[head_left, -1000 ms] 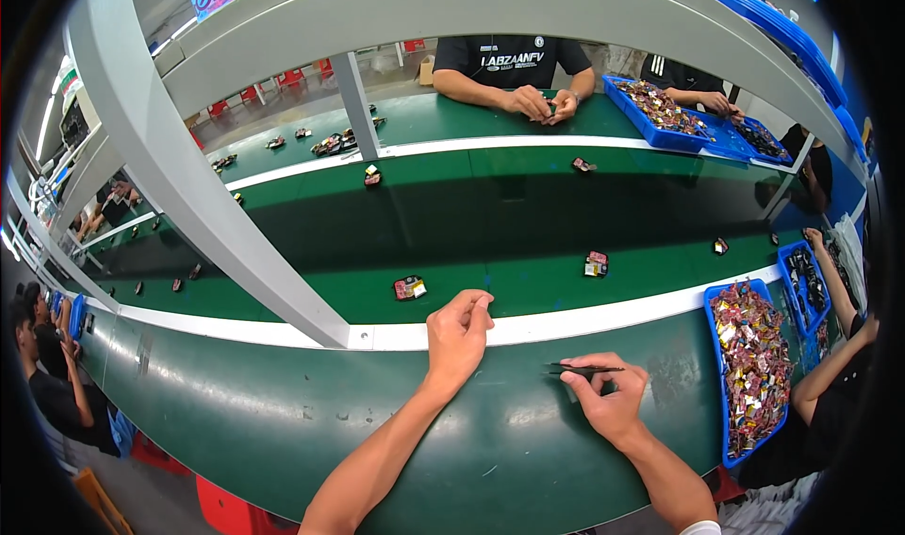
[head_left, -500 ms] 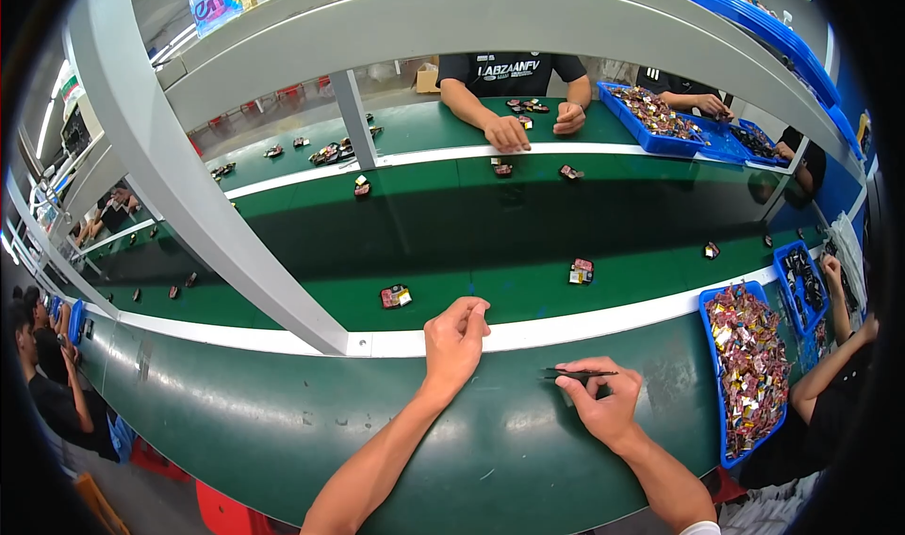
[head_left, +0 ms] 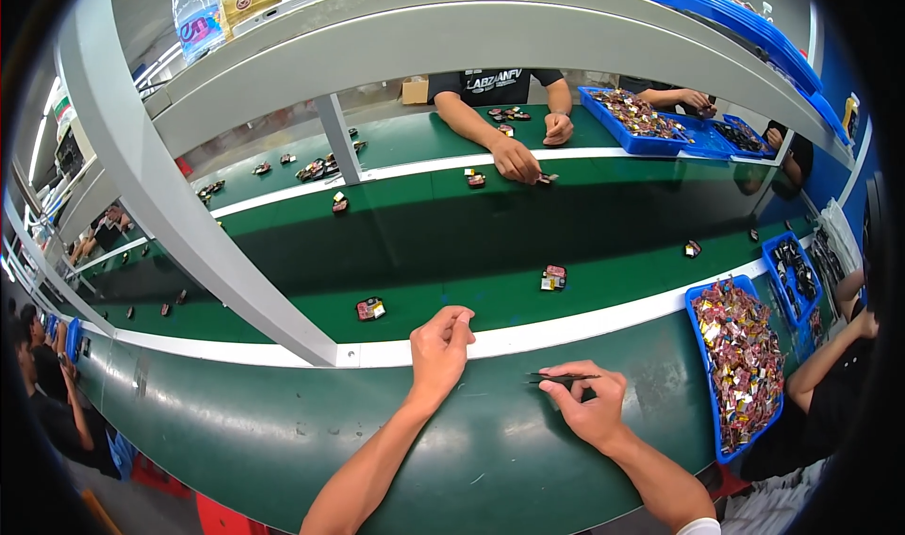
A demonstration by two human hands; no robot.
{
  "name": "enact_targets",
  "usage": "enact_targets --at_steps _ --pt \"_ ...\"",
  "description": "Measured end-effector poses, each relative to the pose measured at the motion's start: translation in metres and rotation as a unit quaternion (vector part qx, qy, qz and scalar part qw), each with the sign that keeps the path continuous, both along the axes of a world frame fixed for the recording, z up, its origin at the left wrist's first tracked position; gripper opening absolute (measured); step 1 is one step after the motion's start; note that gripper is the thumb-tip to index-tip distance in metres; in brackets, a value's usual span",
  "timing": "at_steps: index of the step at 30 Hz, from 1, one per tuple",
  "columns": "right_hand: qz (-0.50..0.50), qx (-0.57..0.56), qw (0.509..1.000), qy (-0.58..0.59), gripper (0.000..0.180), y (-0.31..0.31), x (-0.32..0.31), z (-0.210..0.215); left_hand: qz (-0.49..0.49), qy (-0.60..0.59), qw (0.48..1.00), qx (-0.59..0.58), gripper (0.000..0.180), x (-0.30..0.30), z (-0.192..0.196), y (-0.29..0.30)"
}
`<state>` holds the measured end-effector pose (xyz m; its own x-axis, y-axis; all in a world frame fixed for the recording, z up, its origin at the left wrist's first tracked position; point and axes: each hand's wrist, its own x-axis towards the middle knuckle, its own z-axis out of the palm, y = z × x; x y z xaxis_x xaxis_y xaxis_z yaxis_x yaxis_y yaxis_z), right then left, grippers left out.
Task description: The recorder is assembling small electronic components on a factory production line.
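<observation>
The right hand [head_left: 586,408] rests on the near green table [head_left: 283,422] and pinches thin black tweezers [head_left: 558,378] – they point left. The left hand [head_left: 439,346] sits just to the left, fingers curled together at the tips; I cannot tell if something tiny is inside. Past the white strip [head_left: 566,326], on the green belt [head_left: 452,243], lie small parts [head_left: 370,309] – one far left, another [head_left: 553,277] far right. A blue bin [head_left: 702,299] full of pieces stands on the right.
</observation>
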<state>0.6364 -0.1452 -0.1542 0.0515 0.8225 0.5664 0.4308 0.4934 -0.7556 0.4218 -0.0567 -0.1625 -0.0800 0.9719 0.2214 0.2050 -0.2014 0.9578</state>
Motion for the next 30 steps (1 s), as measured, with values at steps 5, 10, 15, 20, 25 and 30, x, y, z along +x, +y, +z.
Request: enact_targets --at_steps 5,10,15,20,25,30 --pt "0.002 0.004 1.000 0.008 0.009 0.002 0.001 0.002 0.031 0.031 0.999 -0.009 0.028 0.002 0.005 -0.001" --pt "-0.004 0.015 1.000 0.018 0.013 0.003 0.004 -0.005 0.015 0.018 1.000 -0.008 0.022 0.003 0.001 0.003" --pt "-0.003 -0.042 0.999 0.001 0.027 -0.001 0.000 -0.001 -0.016 -0.016 0.999 -0.029 0.015 0.004 0.009 0.021" --pt "-0.018 -0.022 1.000 0.003 0.020 0.002 0.006 -0.005 -0.118 0.138 0.983 0.025 0.012 0.055 0.030 0.083" --pt "-0.011 0.006 1.000 0.015 0.013 0.004 0.003 -0.007 -0.184 0.416 0.883 0.114 0.015 0.086 0.035 0.125" --pt "-0.015 -0.004 1.000 0.005 0.012 0.002 0.005 -0.002 -0.186 0.507 0.840 0.051 0.013 0.102 0.040 0.133"
